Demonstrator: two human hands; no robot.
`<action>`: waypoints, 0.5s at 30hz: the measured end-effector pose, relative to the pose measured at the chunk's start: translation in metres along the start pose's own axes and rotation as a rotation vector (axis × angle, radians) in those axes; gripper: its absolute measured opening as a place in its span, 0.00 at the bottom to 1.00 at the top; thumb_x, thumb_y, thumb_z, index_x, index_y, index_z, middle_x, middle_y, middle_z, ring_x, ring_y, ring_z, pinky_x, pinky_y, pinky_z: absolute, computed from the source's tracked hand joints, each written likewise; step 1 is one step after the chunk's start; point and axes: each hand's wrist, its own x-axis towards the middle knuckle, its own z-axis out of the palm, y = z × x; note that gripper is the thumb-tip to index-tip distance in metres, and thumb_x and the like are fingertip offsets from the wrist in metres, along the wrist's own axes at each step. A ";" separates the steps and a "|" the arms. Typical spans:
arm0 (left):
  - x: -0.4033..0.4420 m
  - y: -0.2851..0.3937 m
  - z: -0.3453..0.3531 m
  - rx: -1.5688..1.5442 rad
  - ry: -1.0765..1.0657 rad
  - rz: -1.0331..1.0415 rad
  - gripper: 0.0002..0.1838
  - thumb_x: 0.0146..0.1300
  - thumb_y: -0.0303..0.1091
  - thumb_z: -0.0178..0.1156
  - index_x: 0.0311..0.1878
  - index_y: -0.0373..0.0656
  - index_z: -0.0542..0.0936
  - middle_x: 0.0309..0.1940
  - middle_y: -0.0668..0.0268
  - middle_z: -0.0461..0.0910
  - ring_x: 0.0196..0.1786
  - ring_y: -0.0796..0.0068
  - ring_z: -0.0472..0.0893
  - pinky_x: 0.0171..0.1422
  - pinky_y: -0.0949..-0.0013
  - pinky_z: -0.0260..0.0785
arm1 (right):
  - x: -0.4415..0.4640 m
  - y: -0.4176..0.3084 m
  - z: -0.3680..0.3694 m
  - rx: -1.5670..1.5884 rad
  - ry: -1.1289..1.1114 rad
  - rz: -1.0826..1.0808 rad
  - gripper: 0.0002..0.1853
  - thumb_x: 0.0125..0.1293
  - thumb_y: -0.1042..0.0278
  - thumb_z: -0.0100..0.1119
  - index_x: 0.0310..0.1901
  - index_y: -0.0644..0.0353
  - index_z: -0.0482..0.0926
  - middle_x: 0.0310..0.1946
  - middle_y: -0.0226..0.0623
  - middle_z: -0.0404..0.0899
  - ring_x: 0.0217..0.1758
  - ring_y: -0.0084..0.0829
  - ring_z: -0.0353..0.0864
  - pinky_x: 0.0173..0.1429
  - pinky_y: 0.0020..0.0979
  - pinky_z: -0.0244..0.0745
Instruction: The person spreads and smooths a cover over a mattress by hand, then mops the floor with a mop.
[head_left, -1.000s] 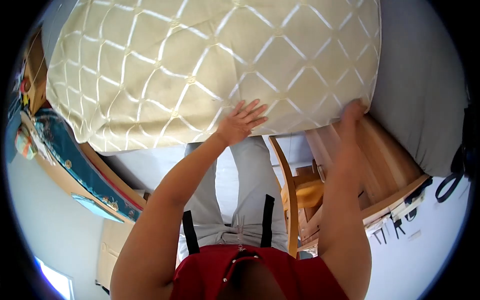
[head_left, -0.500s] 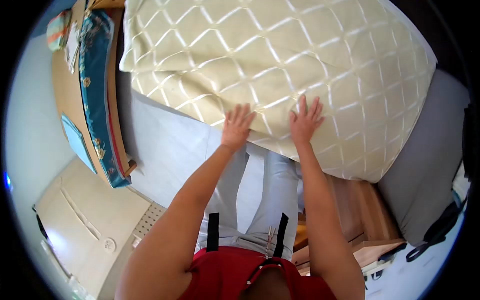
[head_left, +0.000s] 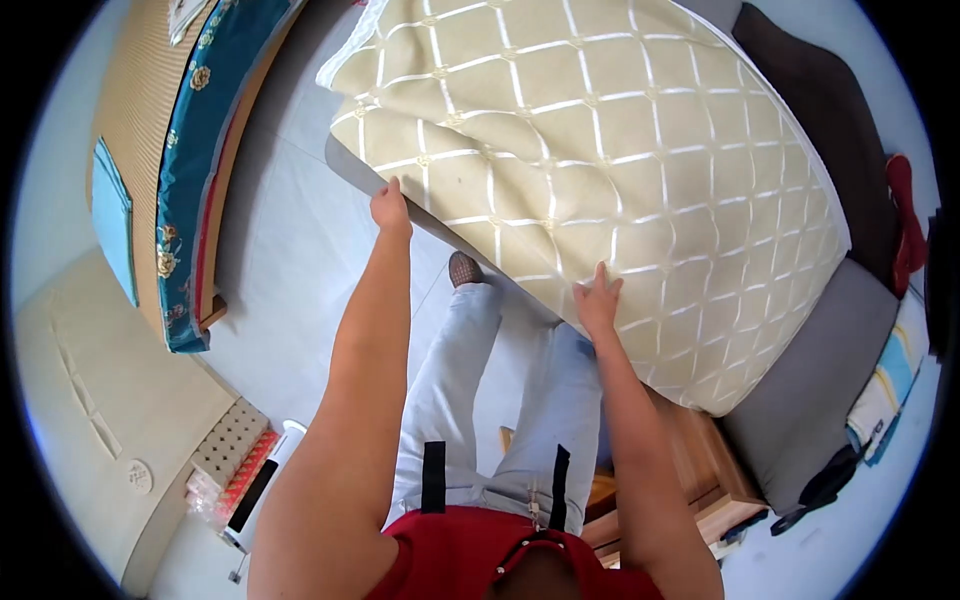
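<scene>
A beige cover [head_left: 560, 200] with a white lattice pattern and pale trim is spread over a grey cushioned seat in front of me, wrinkled on its left half. At the cover's near left edge, my left hand [head_left: 391, 208] is closed on the border, thumb on top and the other fingers hidden. My right hand [head_left: 599, 302] rests on the cover near its front edge, fingers apart, index finger pointing away from me. Nothing shows in its grasp.
On the left stands a wooden bench with a teal floral cloth [head_left: 190, 180] and a folded light-blue cloth [head_left: 113, 220]. A wooden cabinet [head_left: 700, 450] is at lower right. Beside the grey cushion [head_left: 815, 370] hangs a striped towel [head_left: 890, 385]. My shoe [head_left: 464, 269] is on the tiled floor.
My left hand has gone from lying flat on the cover to holding its left edge. My right hand has shifted slightly down. The view has turned and moved left.
</scene>
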 end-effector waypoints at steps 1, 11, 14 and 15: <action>0.011 0.009 0.000 -0.061 -0.028 -0.027 0.22 0.61 0.41 0.65 0.51 0.31 0.80 0.46 0.52 0.82 0.52 0.55 0.80 0.59 0.60 0.71 | 0.006 -0.020 0.005 0.015 0.002 0.055 0.46 0.62 0.46 0.60 0.75 0.61 0.53 0.70 0.79 0.44 0.74 0.71 0.50 0.76 0.52 0.54; 0.070 0.074 -0.030 -0.593 -0.071 -0.130 0.15 0.69 0.32 0.58 0.53 0.33 0.73 0.51 0.54 0.77 0.50 0.61 0.79 0.54 0.60 0.73 | 0.040 -0.027 0.010 0.442 -0.012 0.276 0.56 0.57 0.28 0.59 0.70 0.76 0.59 0.73 0.68 0.49 0.76 0.59 0.53 0.77 0.48 0.52; 0.052 0.047 -0.076 -0.499 0.140 -0.054 0.11 0.69 0.30 0.54 0.51 0.36 0.73 0.48 0.56 0.78 0.48 0.63 0.80 0.53 0.60 0.74 | 0.047 -0.021 0.001 0.431 -0.081 0.311 0.59 0.55 0.25 0.59 0.69 0.78 0.60 0.73 0.63 0.52 0.77 0.54 0.53 0.78 0.47 0.51; 0.048 0.029 -0.094 -0.448 0.203 -0.061 0.10 0.69 0.29 0.53 0.50 0.37 0.73 0.46 0.58 0.78 0.46 0.65 0.80 0.52 0.60 0.75 | 0.048 -0.020 -0.003 0.413 -0.120 0.300 0.58 0.56 0.26 0.59 0.69 0.77 0.59 0.73 0.63 0.52 0.77 0.54 0.53 0.77 0.48 0.51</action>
